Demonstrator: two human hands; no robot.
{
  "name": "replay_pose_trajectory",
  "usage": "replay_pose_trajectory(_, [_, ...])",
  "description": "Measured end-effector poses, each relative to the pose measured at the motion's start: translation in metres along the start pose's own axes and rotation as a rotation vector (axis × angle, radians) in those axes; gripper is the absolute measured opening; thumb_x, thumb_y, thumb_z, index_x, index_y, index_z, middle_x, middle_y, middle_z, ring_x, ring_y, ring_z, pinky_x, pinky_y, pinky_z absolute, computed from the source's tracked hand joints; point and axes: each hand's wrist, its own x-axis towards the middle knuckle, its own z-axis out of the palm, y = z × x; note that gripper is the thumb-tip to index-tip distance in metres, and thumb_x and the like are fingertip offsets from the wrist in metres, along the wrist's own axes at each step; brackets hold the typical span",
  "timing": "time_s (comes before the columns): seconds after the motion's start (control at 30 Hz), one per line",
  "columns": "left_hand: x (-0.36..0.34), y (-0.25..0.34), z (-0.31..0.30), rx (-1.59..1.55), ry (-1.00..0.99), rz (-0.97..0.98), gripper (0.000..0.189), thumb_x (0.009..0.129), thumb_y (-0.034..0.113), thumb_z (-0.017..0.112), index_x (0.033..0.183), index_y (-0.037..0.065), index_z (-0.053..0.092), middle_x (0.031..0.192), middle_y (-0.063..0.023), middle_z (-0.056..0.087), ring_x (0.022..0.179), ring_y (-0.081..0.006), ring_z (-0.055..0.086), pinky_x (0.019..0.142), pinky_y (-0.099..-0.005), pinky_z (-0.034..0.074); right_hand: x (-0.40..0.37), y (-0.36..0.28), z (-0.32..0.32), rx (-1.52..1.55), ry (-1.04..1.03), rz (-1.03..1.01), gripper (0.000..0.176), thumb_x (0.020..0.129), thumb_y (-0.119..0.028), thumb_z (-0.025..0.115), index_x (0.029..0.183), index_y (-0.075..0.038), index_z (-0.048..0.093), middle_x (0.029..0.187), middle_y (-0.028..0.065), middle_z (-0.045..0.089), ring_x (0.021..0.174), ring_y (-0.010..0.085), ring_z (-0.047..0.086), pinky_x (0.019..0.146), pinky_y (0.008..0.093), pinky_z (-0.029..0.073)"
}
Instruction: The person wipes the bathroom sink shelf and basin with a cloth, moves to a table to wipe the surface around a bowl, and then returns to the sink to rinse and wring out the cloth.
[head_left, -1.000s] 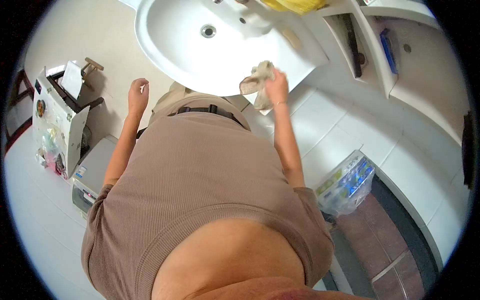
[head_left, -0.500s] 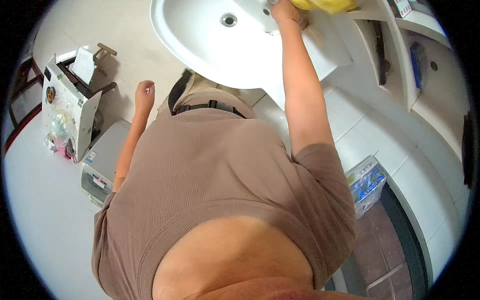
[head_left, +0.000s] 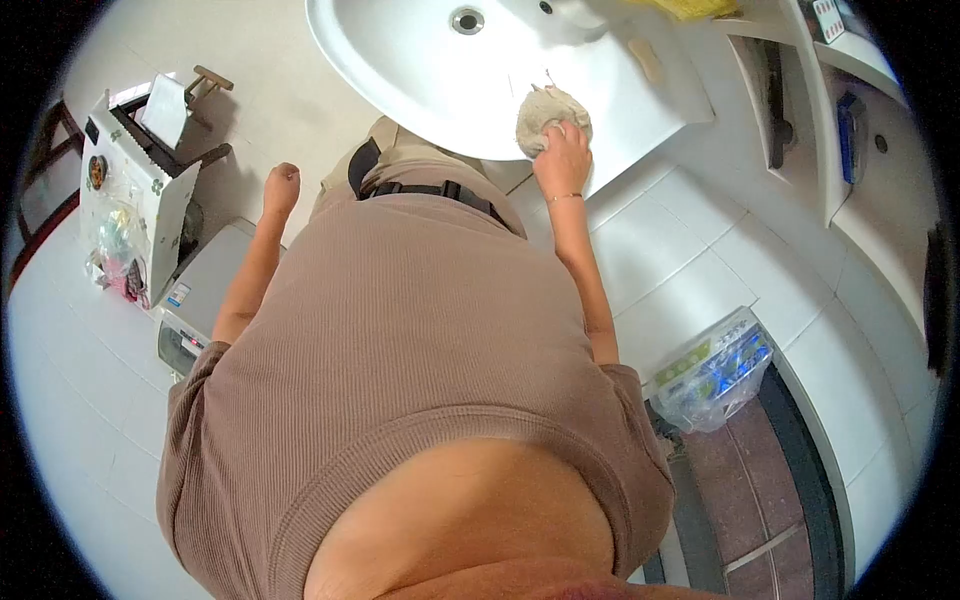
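My right hand (head_left: 563,160) is on a beige cloth (head_left: 543,115), fingers bent over its near edge. The cloth lies bunched against the front right rim of a white washbasin (head_left: 430,95), and part of it is covered by my fingers. To the left of my body hangs my left hand (head_left: 282,190), its fingers curled in and nothing visible in them. It touches nothing that I can see.
A yellow item (head_left: 695,8) and a beige patch (head_left: 647,60) are at the basin's back right. Shelves (head_left: 825,130) curve along the right. A plastic-wrapped pack (head_left: 715,370) is at lower right. On the left stand a white cabinet (head_left: 150,220) and a grey appliance (head_left: 205,285).
My right hand has drawn back from the tap area toward me and now presses the beige cloth on the basin rim. My left hand has barely moved.
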Motion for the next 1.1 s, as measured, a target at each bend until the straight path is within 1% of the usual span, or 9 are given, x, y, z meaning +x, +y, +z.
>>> replay_pose_trajectory(0.17, [0.01,-0.001,0.005,-0.011,-0.029,-0.024,0.019,0.08,0.014,0.053,0.089,0.001,0.065,0.089,-0.0213,0.063,0.086,-0.0343,0.061,0.076,-0.0389,0.048,0.022,0.031,-0.012,0.203,0.015,-0.006,0.032,0.069,-0.005,0.052,0.099,-0.007,0.063,0.11,0.0149,0.057,0.106,0.0323,0.05,0.092,0.0387,0.04])
replay_pose_trajectory(0.23, [0.004,0.014,-0.001,-0.078,0.0,-0.032,0.02,0.08,0.014,0.053,0.09,0.001,0.064,0.088,-0.0208,0.063,0.085,-0.0339,0.061,0.075,-0.0387,0.048,0.045,0.044,-0.035,0.457,0.011,0.25,0.031,0.068,-0.006,0.053,0.098,-0.002,0.063,0.106,0.0154,0.06,0.102,0.0346,0.052,0.092,0.0378,0.041])
replay_pose_trajectory(0.3, [-0.002,0.023,-0.004,-0.102,0.034,-0.009,0.02,0.08,0.015,0.053,0.091,0.001,0.064,0.089,-0.0202,0.063,0.084,-0.0335,0.062,0.075,-0.0384,0.048,0.058,0.062,-0.051,0.393,0.243,0.139,0.031,0.067,-0.005,0.054,0.097,-0.001,0.062,0.105,0.016,0.06,0.097,0.0359,0.054,0.09,0.0378,0.042])
replay_pose_trajectory(0.43, [0.004,0.076,-0.018,-0.188,0.114,0.091,0.02,0.082,0.015,0.054,0.095,0.002,0.063,0.09,-0.0178,0.064,0.083,-0.0323,0.062,0.074,-0.0378,0.049,0.065,0.091,-0.053,0.26,0.223,0.066,0.029,0.065,-0.003,0.053,0.092,-0.002,0.063,0.108,0.0149,0.058,0.102,0.0357,0.052,0.092,0.0393,0.04])
replay_pose_trajectory(0.57, [0.037,0.172,-0.018,-0.306,0.129,0.412,0.018,0.084,0.016,0.056,0.094,0.002,0.062,0.092,-0.0161,0.064,0.083,-0.0327,0.061,0.073,-0.0382,0.049,0.035,0.09,-0.005,-0.025,0.333,-0.052,0.021,0.063,-0.003,0.056,0.083,-0.007,0.063,0.11,0.015,0.053,0.107,0.0367,0.045,0.095,0.0442,0.037])
replay_pose_trajectory(0.63, [0.055,0.222,-0.005,-0.422,0.043,0.609,0.018,0.083,0.016,0.057,0.094,0.003,0.062,0.093,-0.0164,0.063,0.083,-0.0329,0.061,0.073,-0.0392,0.048,0.014,0.069,-0.003,-0.029,0.269,-0.089,0.019,0.063,-0.004,0.058,0.081,-0.007,0.062,0.108,0.0159,0.052,0.105,0.0362,0.046,0.094,0.0448,0.037])
replay_pose_trajectory(0.77, [0.09,0.298,0.053,-0.101,-0.143,0.763,0.018,0.084,0.014,0.054,0.1,0.008,0.062,0.097,-0.0149,0.061,0.09,-0.0324,0.059,0.078,-0.0399,0.048,-0.03,0.03,0.017,0.008,0.22,-0.134,0.021,0.061,0.0,0.059,0.081,-0.007,0.062,0.109,0.0155,0.051,0.106,0.0358,0.045,0.092,0.0457,0.037])
replay_pose_trajectory(0.9, [0.1,0.33,0.118,0.072,-0.296,0.714,0.025,0.085,0.01,0.052,0.109,0.01,0.059,0.1,-0.0153,0.061,0.094,-0.0312,0.06,0.081,-0.0404,0.049,-0.062,0.022,0.012,0.111,0.13,-0.063,0.021,0.06,0.002,0.058,0.079,-0.006,0.06,0.11,0.015,0.05,0.106,0.0353,0.044,0.091,0.045,0.037])
replay_pose_trajectory(1.1, [0.092,0.37,0.125,0.233,-0.481,0.718,0.031,0.086,0.013,0.05,0.116,0.008,0.056,0.111,-0.0178,0.055,0.1,-0.0321,0.058,0.085,-0.0393,0.048,-0.047,0.078,0.01,0.119,0.139,0.006,0.033,0.062,0.002,0.056,0.094,-0.005,0.054,0.116,0.0175,0.048,0.111,0.0379,0.041,0.095,0.0472,0.033])
